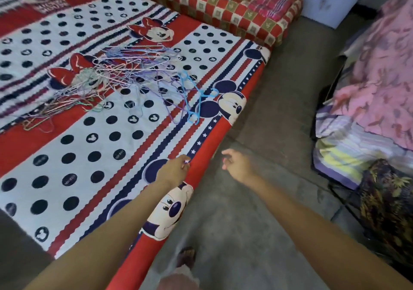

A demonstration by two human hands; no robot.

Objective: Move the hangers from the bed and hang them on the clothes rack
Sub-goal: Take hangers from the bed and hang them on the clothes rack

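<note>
Hangers (125, 77) lie in a tangled heap of thin coloured wire on the bed (73, 146), well beyond both hands and up-left of them, with a light blue hanger (194, 98) at the heap's near edge. Left hand (173, 170) rests at the bed's red side edge, its grip curled narrow; it may be pinching the cover, but blur hides that. Right hand (238, 164) hangs over the floor (257, 222) just beside the bed, its grip loose and holding nothing. Folded bedding (357, 119) is piled to its right.
</note>
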